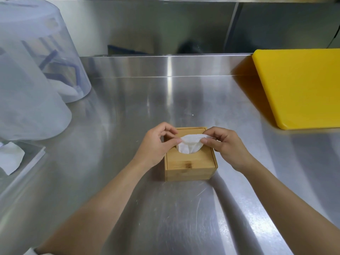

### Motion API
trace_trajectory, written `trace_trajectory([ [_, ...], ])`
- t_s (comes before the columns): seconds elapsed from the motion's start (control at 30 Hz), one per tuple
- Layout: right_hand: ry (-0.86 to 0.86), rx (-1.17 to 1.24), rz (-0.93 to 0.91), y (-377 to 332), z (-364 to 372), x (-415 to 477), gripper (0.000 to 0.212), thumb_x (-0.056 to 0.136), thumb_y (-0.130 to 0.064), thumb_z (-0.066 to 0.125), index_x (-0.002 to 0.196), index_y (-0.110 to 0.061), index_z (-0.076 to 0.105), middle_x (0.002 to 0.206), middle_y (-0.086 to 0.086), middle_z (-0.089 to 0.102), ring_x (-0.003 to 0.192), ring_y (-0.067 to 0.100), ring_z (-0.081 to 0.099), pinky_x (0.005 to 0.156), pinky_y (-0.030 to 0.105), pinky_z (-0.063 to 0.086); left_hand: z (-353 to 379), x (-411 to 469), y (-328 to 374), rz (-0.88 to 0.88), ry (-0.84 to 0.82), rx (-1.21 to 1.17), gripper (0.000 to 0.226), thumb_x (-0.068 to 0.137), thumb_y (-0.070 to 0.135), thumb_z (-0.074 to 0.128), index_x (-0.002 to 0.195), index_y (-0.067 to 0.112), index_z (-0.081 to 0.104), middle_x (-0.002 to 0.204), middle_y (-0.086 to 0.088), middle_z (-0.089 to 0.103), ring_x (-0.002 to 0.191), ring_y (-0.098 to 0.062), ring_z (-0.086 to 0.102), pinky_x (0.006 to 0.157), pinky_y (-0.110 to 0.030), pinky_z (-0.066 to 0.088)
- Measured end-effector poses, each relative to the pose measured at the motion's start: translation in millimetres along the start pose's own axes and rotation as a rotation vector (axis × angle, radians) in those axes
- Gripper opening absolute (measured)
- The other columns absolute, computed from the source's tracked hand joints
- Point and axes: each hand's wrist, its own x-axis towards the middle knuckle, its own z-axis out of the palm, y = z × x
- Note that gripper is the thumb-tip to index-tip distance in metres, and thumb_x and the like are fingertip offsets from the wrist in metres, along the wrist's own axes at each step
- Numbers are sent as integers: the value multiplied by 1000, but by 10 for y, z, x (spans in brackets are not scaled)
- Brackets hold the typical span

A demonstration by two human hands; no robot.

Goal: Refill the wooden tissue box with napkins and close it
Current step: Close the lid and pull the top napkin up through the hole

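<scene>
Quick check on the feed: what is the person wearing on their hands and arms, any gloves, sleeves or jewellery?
No gloves: the left hand and right hand are bare, with no rings, watch or bands visible. Both forearms are uncovered up to the frame edge. A sliver of white, perhaps a sleeve edge, shows at the bottom left corner.

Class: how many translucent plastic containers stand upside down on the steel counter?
2, both at the left: one large container nearest the camera, and a second container behind it against the back wall. Others may sit outside the frame.

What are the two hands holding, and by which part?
Both hands, left and right, pinch the white napkin by its upper edge, one at each end, above the wooden tissue box.
</scene>
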Motion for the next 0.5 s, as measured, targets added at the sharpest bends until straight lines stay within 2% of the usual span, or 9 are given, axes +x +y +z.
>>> trace_trajectory([
  [0.1,35,48,-5,16,4,-12,14,81,-6,64,75,-17,69,62,-17,67,63,-2,55,59,8,45,-10,-6,-3,37,-130,178,18,74,27,74,86,28,62,88,14,60,93,0,49,83,-10,36],
  [0.2,39,38,-8,21,-7,-16,15,79,-9,67,74,-22,71,66,-14,69,68,5,56,65,12,47,28,-7,10,81,-143,265,8,79,20,70,79,13,66,94,11,50,97,-5,43,79,-1,27],
  [0.27,43,22,3,36,-11,-10,13,80,-9,66,75,-20,71,68,-12,68,65,2,56,64,12,46,34,-13,18,85,-122,217,8,81,15,67,78,8,65,94,7,53,95,-9,48,80,-5,32],
  [0.37,43,8,28,54,-18,-9,10,81,-9,65,78,-16,70,75,-2,66,64,-2,56,63,10,45,23,-36,18,144,-144,164,7,83,13,63,80,7,63,88,-3,61,87,-17,54,82,-24,40],
  [0.5,15,-20,48,64,-33,-10,9,81,-8,66,77,-16,69,74,-1,64,62,-3,54,60,9,43,17,-7,1,159,-301,291,9,81,29,54,79,21,57,90,2,63,98,-12,44,90,-16,26],
])
